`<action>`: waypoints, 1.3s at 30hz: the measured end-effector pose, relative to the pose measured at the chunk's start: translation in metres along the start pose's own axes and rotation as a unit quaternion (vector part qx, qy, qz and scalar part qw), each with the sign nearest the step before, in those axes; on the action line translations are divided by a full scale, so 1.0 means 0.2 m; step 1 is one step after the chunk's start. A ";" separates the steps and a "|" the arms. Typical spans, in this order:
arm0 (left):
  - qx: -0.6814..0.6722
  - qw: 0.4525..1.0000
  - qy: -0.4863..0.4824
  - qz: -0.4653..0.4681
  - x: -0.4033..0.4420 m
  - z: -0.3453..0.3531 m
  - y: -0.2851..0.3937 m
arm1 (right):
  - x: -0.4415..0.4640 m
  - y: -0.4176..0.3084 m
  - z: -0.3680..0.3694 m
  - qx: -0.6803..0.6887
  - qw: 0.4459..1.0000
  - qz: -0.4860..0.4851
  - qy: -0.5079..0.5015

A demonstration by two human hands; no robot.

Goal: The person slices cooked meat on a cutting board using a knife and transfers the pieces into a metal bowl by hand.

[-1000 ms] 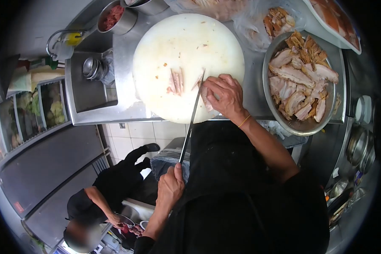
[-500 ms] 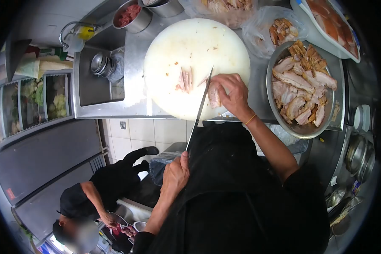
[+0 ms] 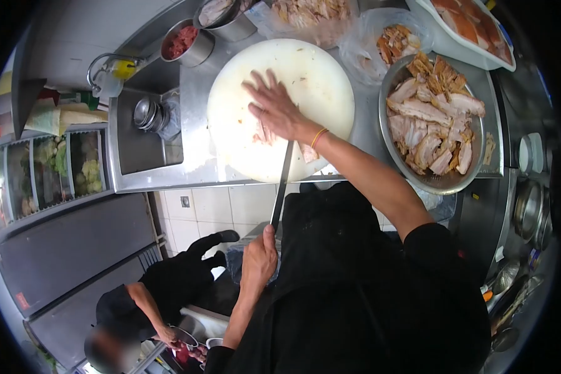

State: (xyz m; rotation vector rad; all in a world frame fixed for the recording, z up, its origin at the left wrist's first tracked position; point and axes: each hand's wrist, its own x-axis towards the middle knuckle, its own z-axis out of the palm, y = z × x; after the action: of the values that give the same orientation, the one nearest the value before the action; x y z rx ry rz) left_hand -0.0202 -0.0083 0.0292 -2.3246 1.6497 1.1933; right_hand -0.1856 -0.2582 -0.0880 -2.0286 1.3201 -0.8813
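My left hand (image 3: 260, 254) is closed around the handle of a long knife (image 3: 282, 187). The blade points away from me, and its tip end reaches over the near part of a round white cutting board (image 3: 321, 68), partly under my right wrist. My right hand (image 3: 274, 111) lies palm down above the board with fingers spread, partly blurred. Thin strips of pork (image 3: 263, 134) show below its palm, partly covered by it. A further piece of pork (image 3: 308, 153) lies on the board right of the blade.
A metal bowl (image 3: 388, 134) of sliced cooked meat stands right of the board. Behind are a plastic bag of meat (image 3: 396, 45), a white tray (image 3: 505, 61) and a pot of raw meat (image 3: 196, 53). A sink (image 3: 124, 146) is left. A co-worker (image 3: 174, 280) bends at lower left.
My right hand has moved left and away from me, from the pork piece to over the strips, its fingers spreading. The knife has drawn back slightly toward me.
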 end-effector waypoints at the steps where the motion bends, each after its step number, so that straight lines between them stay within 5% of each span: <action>1: -0.006 1.000 0.007 -0.006 -0.01 0.00 0.01 | 0.02 0.01 -0.05 0.022 0.999 0.010 0.030; 12: 0.015 1.000 0.024 0.001 -0.03 0.06 0.01 | 0.10 -0.18 -0.33 0.051 0.989 -0.072 0.118; 16: 0.037 0.999 0.017 -0.013 -0.02 0.06 0.03 | 0.07 -0.35 -0.37 -0.150 0.960 -0.176 0.157; 18: 0.052 0.998 0.014 -0.020 -0.02 0.10 0.02 | -0.10 -0.06 0.00 -0.202 0.970 -0.133 0.023; 23: -0.021 0.999 -0.010 -0.024 0.01 0.04 -0.01 | -0.02 0.05 -0.01 -0.031 0.997 0.027 -0.070; 26: -0.013 0.999 0.036 -0.006 -0.02 0.05 0.00 | 0.06 0.13 -0.12 0.041 0.996 0.063 0.040; 39: 0.012 1.000 -0.001 -0.020 -0.07 0.07 0.06 | 0.08 -0.14 -0.37 0.033 0.987 -0.082 0.136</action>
State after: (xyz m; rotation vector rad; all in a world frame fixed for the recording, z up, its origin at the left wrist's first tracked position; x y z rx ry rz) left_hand -0.0403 0.0030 0.0324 -2.3310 1.5990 1.1612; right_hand -0.2220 -0.2694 -0.0173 -2.0409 1.2553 -1.2983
